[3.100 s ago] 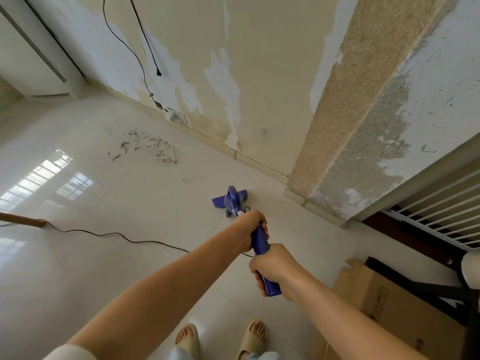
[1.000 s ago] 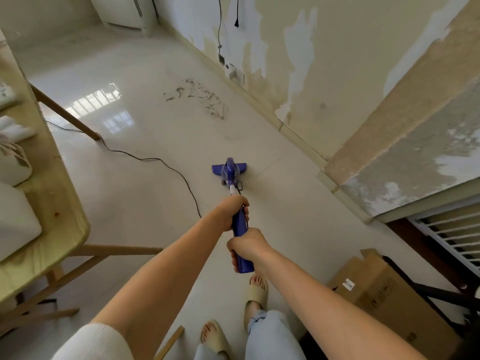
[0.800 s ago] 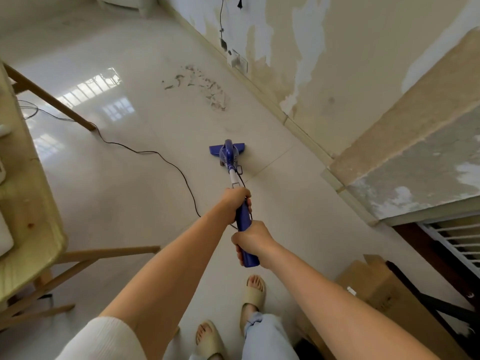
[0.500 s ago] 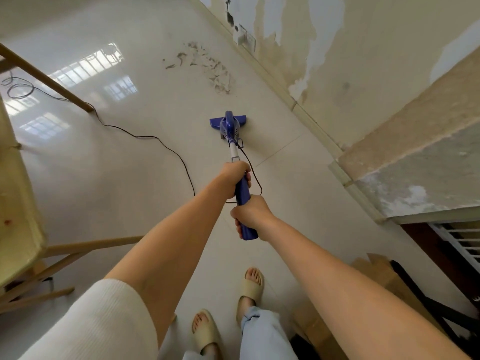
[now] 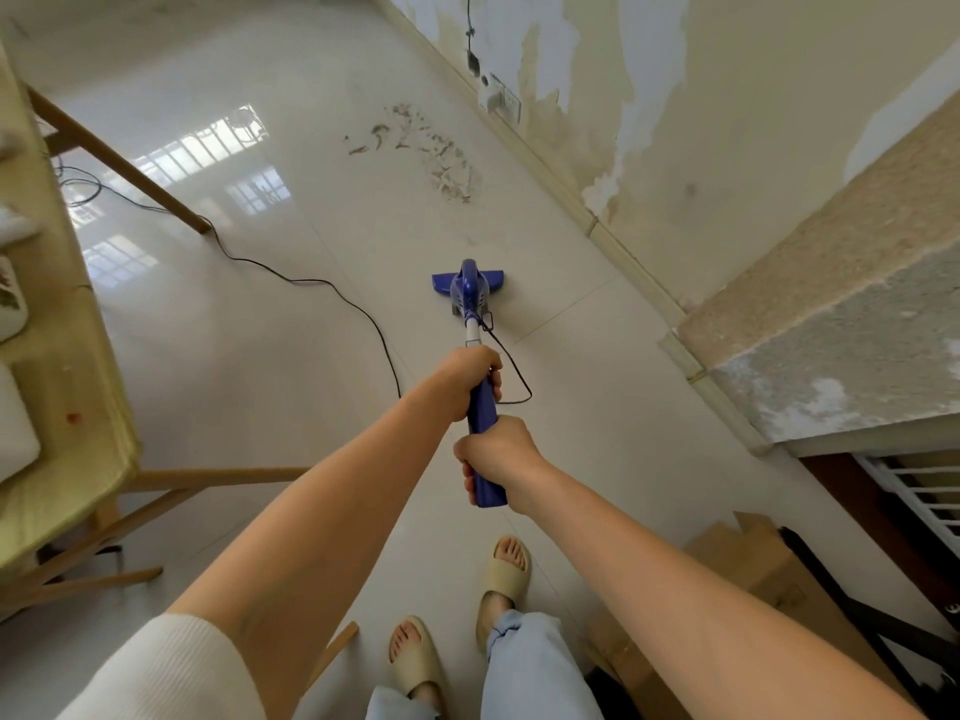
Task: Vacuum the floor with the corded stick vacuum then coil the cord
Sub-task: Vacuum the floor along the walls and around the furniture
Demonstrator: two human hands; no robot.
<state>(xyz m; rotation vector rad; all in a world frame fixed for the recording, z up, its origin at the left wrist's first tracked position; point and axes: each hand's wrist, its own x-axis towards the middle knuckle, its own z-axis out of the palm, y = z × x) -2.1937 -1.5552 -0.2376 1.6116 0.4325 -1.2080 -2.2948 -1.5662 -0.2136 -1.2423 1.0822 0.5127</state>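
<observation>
The blue stick vacuum (image 5: pixel 469 291) stands on the pale tiled floor (image 5: pixel 270 366), its head flat on the tiles ahead of me. My left hand (image 5: pixel 470 374) grips the upper part of the blue handle. Just below it, my right hand (image 5: pixel 498 454) grips the handle's lower end. The black cord (image 5: pixel 311 283) runs from the vacuum across the floor to the left, past a table leg. A patch of debris (image 5: pixel 441 158) lies on the floor beyond the vacuum head, near the wall.
A wooden table (image 5: pixel 67 407) with slanted legs stands at the left. The peeling wall (image 5: pixel 675 122) and its skirting run along the right, with a socket (image 5: pixel 501 98). A cardboard box (image 5: pixel 769 579) and a white railing (image 5: pixel 924 491) are at the lower right.
Over the last second I stepped forward and the vacuum head slid ahead along the floor toward the debris patch. Both hands kept their grip on the handle.
</observation>
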